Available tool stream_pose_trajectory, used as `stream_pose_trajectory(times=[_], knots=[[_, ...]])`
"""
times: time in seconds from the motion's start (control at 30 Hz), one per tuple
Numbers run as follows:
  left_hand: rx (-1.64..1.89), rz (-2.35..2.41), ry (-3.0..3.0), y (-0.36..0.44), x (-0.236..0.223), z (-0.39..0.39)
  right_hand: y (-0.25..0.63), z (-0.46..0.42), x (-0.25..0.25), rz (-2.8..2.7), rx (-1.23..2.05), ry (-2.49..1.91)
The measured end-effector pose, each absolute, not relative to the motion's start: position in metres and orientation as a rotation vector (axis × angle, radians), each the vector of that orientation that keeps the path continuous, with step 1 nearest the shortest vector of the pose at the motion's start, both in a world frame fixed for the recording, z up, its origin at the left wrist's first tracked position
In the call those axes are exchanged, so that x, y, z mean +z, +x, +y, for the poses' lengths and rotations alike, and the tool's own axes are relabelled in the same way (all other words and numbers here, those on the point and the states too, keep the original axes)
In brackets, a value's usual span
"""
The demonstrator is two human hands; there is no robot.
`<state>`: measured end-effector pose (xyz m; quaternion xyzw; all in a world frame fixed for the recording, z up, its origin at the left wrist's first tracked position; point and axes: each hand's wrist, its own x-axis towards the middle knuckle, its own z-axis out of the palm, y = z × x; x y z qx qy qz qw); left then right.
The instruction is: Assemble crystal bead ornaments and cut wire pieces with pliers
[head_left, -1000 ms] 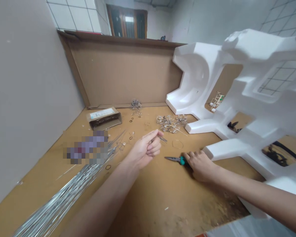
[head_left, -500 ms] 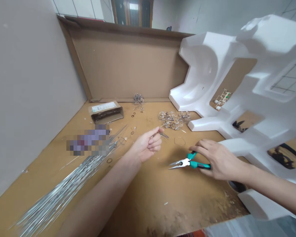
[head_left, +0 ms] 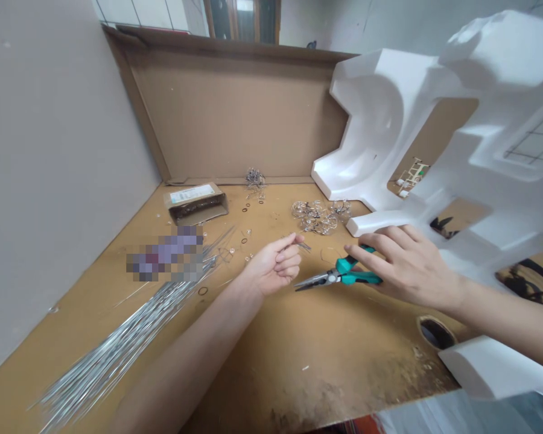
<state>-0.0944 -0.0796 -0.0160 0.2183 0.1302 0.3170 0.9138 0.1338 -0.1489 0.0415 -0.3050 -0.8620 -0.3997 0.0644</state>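
In my right hand (head_left: 407, 265) is a pair of long-nose pliers (head_left: 332, 277) with teal and black handles. Their jaws point left, look nearly closed and stand a little below and right of the other hand. My left hand (head_left: 278, 262) is closed in a pinch, thumb against forefinger, over the middle of the table. A thin piece of wire shows faintly at its fingertips, mostly hidden by the fingers. Just behind those fingertips lie some short cut wires (head_left: 304, 246). Farther back sits a pile of bent wire pieces (head_left: 317, 218) with clear beads.
A bundle of straight metal wires (head_left: 131, 337) lies at the left, beside a blurred purple item (head_left: 167, 252). Behind them is a small open cardboard box (head_left: 199, 208). White foam packing (head_left: 371, 120) stands along the right. A round hole (head_left: 437, 333) pierces the table (head_left: 262, 361) near the right front.
My right hand has raised the pliers and brought them left, nearer my left hand. Their jaws have drawn closer together. My left hand has barely moved.
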Motion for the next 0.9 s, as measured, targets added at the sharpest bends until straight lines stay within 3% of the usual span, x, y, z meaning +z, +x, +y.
stream_pose_trajectory(times=[0.37,0.7,0.9], knots=[[0.628,0.278,0.447,-0.092,-0.017,-0.082,0.130,-0.148,0.045,-2.593,-1.220,-0.839],[0.682,0.387,0.486,-0.091,-0.015,-0.083,0.129,-0.149,0.046,-2.699,-0.953,-0.946],[0.992,0.442,0.941,-0.080,-0.011,-0.101,0.124,-0.144,0.049,-2.782,-0.370,-1.349]])
